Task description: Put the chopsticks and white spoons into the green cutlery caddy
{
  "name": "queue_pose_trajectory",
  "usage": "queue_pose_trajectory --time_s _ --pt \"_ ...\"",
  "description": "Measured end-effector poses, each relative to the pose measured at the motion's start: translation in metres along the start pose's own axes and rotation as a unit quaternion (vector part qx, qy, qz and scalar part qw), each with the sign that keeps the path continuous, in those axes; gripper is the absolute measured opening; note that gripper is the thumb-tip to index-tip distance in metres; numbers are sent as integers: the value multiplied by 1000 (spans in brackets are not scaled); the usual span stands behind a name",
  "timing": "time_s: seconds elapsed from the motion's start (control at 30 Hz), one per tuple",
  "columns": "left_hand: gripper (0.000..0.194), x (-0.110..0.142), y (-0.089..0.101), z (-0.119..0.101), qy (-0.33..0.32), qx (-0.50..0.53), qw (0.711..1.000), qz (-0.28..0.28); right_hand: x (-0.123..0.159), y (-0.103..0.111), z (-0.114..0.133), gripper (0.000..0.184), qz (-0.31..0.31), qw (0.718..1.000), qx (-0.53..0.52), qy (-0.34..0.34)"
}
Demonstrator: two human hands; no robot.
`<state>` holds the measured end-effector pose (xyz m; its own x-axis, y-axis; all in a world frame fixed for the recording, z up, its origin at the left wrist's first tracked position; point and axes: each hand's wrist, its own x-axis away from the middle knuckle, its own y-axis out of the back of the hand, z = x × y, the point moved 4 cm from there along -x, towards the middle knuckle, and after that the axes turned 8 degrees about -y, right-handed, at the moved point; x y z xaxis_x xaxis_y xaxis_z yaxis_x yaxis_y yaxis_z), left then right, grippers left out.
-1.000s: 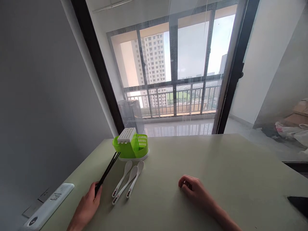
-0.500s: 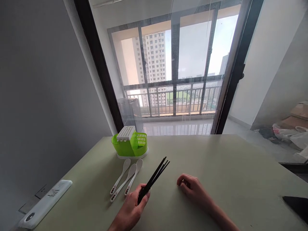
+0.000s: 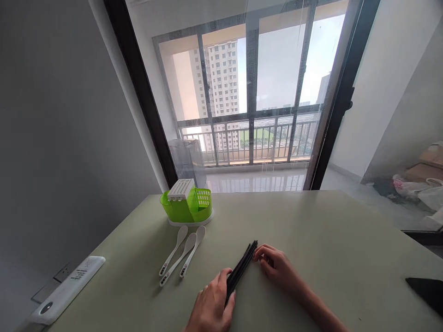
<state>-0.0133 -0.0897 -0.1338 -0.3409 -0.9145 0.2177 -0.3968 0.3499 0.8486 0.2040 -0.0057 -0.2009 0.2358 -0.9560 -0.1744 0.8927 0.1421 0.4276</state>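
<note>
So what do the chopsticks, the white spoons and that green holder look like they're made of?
Chopsticks: dark, fairly matte; could be coated wood or plastic, the look leaves it open. White spoons: smooth, softly glossy, with marked handle ends; perhaps melamine or ceramic. Green holder: most likely plastic, since its bright walls look translucent and one side has grid openings.

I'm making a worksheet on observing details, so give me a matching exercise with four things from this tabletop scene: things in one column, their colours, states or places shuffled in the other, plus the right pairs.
Column 1
1. Chopsticks
2. Spoons
3. Caddy
4. Right hand

Column 2
A. Loosely curled, farthest right of the four in the picture
B. Green, with a white slotted top
C. Black, held in the left hand
D. White, lying in a group of three

Right pairs: 1-C, 2-D, 3-B, 4-A
</note>
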Motion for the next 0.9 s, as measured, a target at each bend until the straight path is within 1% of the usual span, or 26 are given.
queue_pose_trajectory --time_s 0.17,0.33,0.47,0.6,0.67,0.73,0.83,0.9 --pt "71 4 -2 -3 8 -57 997 52 1 0 0 17 -3 1000 5 -7" --pt "77 5 -1 -11 24 -133 987 82 2 1 5 20 -11 1000 16 -1" --pt "79 6 2 -14 25 -142 986 86 3 1 7 21 -11 1000 16 -1" --pt "78 11 9 -19 20 -118 989 88 3 1 9 21 -11 1000 13 1" --pt "78 12 15 -19 11 -94 993 65 4 2 9 22 -16 1000 15 2" --pt "73 11 21 -15 -3 -76 997 15 5 4 9 23 -22 1000 15 3" --pt "61 4 31 4 -22 -101 990 -97 6 6 9 21 -33 999 7 -1" --pt "57 -4 39 24 -16 -156 970 -184 7 8 10 21 -39 999 4 -4"
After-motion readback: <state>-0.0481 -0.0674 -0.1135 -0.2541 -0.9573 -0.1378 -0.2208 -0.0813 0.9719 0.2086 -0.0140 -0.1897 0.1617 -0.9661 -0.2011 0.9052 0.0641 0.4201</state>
